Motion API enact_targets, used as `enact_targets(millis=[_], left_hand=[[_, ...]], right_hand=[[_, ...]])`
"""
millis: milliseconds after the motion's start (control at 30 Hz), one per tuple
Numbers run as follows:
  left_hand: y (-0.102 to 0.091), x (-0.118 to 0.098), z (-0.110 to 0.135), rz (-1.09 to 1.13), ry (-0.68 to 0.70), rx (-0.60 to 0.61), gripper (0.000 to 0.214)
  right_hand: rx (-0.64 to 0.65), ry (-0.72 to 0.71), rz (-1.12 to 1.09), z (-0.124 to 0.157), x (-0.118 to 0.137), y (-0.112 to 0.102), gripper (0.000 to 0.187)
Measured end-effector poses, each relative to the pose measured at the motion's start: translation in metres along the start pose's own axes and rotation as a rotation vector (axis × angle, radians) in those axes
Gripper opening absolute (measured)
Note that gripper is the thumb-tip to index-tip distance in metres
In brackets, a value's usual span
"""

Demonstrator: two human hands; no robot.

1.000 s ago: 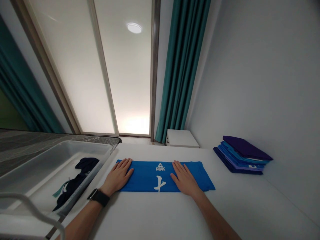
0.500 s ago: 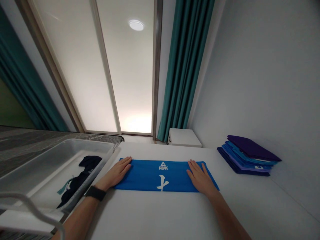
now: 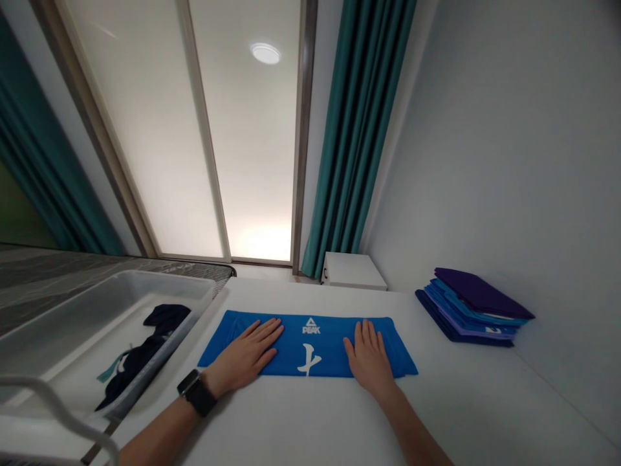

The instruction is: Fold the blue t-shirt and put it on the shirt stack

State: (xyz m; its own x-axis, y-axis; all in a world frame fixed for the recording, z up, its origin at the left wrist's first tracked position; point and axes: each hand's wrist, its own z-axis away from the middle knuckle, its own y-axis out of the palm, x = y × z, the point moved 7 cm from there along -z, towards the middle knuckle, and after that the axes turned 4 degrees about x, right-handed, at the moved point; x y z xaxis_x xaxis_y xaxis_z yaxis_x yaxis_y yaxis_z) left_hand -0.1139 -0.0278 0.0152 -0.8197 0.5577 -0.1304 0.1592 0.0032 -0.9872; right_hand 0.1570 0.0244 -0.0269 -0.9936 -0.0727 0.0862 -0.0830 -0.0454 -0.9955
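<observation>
A blue jersey [image 3: 305,330], folded into a wide strip, lies flat on the white table [image 3: 295,421]. White "PEAK" lettering and part of a white character show along its middle. My left hand [image 3: 247,353] rests palm down on the left part of the cloth, fingers stretched out; a black watch is on that wrist. On the right part, left of the slanted right end, my right hand [image 3: 369,356] lies flat with its fingers out. Neither hand grips the fabric.
To the right, against the wall, sits a stack of folded blue and purple clothes [image 3: 475,310]. A translucent plastic bin [image 3: 63,304] with dark crumpled clothing [image 3: 140,356] stands at the left. Beyond the table's far edge is a small white cabinet [image 3: 354,270].
Both hands have slid inward over the jersey toward its middle. The cloth's left end now reaches further left and shows uncovered.
</observation>
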Motion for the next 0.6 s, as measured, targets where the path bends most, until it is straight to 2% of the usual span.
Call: enact_targets(millis=[233, 400, 467, 600], left_hand=[[0.017, 0.000, 0.004, -0.024, -0.050, 0.011, 0.053], [0.003, -0.007, 0.001, 0.000, -0.032, 0.028, 0.054], [-0.008, -0.017, -0.009, 0.030, 0.039, 0.067, 0.053], [-0.024, -0.047, -0.039, 0.116, 0.284, 0.114, 0.050]], right_hand=[[0.053, -0.070, -0.019, -0.011, -0.008, -0.001, 0.072], [0.050, -0.111, -0.024, -0.015, -0.009, -0.002, 0.072], [0.056, -0.110, -0.030, -0.016, -0.009, -0.002, 0.073], [0.059, -0.105, -0.034, -0.019, -0.009, -0.002, 0.072]])
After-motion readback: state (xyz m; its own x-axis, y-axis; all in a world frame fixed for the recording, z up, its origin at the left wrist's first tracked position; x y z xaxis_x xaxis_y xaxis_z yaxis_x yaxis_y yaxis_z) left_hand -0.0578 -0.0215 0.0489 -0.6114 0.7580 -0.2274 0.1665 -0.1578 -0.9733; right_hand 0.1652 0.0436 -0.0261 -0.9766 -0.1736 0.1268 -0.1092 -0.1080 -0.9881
